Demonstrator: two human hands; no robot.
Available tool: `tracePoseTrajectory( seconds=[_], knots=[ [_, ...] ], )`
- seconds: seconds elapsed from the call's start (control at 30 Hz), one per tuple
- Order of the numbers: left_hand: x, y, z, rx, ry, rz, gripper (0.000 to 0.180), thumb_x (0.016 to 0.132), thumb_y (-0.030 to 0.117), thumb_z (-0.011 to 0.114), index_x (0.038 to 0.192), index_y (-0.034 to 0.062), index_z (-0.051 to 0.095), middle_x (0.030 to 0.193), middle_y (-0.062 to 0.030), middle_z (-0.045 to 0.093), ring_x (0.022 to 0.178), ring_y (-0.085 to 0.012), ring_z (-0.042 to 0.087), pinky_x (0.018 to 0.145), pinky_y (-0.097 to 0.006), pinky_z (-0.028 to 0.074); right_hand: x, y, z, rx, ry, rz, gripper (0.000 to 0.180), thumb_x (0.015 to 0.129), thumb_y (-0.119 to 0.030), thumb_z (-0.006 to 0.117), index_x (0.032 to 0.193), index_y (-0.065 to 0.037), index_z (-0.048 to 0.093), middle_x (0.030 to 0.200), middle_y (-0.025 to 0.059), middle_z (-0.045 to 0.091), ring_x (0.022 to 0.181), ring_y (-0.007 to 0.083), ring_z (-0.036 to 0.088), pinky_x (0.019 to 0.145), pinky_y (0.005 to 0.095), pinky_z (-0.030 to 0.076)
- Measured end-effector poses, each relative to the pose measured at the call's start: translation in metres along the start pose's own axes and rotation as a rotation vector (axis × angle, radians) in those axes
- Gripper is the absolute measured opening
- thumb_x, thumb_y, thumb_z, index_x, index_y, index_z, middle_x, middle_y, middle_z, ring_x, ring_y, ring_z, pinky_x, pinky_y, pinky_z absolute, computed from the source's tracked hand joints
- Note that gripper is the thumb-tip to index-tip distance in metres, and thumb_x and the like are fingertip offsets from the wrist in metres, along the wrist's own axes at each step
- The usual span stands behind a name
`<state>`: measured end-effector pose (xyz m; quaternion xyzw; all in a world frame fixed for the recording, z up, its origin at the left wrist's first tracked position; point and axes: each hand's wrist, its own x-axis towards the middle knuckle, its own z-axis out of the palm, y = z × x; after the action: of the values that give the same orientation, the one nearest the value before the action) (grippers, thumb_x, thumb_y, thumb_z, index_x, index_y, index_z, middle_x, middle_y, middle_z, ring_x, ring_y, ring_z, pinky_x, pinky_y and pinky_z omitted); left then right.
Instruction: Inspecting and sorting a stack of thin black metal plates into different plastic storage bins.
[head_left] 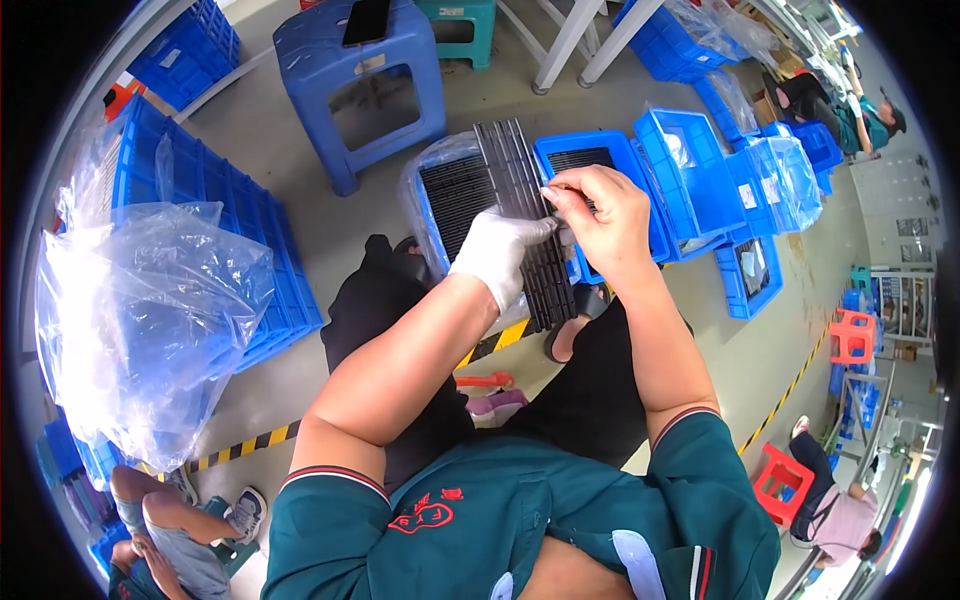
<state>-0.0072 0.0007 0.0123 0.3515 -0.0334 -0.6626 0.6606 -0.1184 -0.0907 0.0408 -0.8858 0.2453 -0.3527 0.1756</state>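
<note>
My left hand [497,255], in a white glove, grips a bundle of long black ribbed strips [511,165] lying side by side, its thumb across them. My bare right hand [612,215] is closed in a pinch at the strips' right edge; whatever lies between its fingertips is too small to make out. Beneath the bundle on the left stands a plastic-lined blue bin [424,222] filled with rows of black strips [455,200]. Another blue bin [625,143], partly hidden by my right hand, holds more dark strips [580,158].
A blue stool [352,95] bears a black phone [367,22]. Stacked blue crates [215,190] draped in clear plastic [160,310] stand left. More blue bins [690,165] line the right. A seated person's legs [180,520] show lower left; others work at the far right.
</note>
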Motion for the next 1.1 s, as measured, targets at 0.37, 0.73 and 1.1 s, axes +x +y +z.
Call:
tracePoseTrajectory(
  seconds=[0.37,0.73,1.1],
  knots=[
    [0.015,-0.016,-0.023,0.455,-0.092,0.393,0.013,0.079,0.003,0.063,0.092,0.0005,0.062,0.081,-0.0045,0.061,0.071,-0.0129,0.056,0.064,-0.029,0.046,0.001,-0.017,0.006,-0.277,0.057,-0.257,0.011,0.073,-0.012,0.072,0.073,-0.009,0.062,0.068,0.0036,0.062,0.064,0.0234,0.059,0.063,0.0353,0.043],
    [0.011,-0.007,-0.012,0.248,-0.022,0.172,0.013,0.079,0.003,0.064,0.092,0.0008,0.062,0.080,-0.0041,0.062,0.069,-0.0127,0.057,0.062,-0.029,0.046,0.001,-0.007,0.010,-0.251,0.059,-0.277,0.012,0.073,-0.013,0.072,0.072,-0.009,0.060,0.067,0.0041,0.061,0.065,0.0243,0.059,0.063,0.0363,0.043],
    [0.004,0.002,0.000,0.040,0.020,0.010,0.021,0.085,-0.004,0.058,0.105,-0.0011,0.062,0.091,-0.0110,0.065,0.078,-0.0228,0.066,0.070,-0.036,0.054,0.000,-0.005,0.003,0.074,0.022,0.113,0.010,0.077,-0.005,0.075,0.085,-0.003,0.069,0.075,0.0049,0.068,0.068,0.0129,0.061,0.059,0.0253,0.047]
  ],
)
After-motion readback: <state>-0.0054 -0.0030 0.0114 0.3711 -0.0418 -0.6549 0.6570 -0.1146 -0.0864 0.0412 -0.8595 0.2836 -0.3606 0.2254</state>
